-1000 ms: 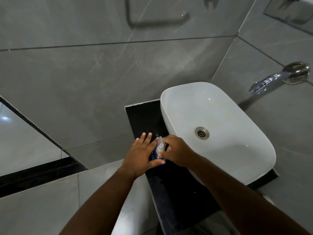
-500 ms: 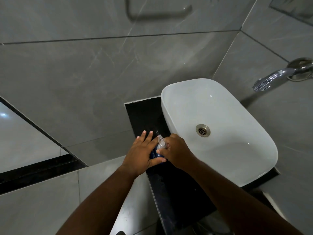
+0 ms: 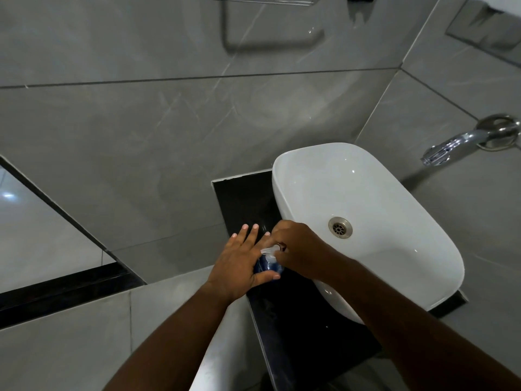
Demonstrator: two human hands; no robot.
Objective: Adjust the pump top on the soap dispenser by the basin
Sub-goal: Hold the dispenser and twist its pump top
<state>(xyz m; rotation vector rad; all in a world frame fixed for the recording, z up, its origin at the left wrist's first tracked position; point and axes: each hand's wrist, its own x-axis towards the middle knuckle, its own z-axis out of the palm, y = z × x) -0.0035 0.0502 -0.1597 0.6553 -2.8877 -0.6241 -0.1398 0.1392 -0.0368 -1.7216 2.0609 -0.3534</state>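
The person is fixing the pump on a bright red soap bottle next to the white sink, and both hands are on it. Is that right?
Almost. The head view shows the soap bottle is dark blue, not red, with a clear plastic pump top. The rest holds: it stands on the black counter beside the white oval basin, the left hand around the bottle and the right hand at the pump.

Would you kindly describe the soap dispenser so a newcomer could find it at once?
Start at the white basin on the dark counter. Immediately to its left, between the left hand and right hand, stands the soap dispenser: a small blue bottle with a clear pump top, the only blue item there.
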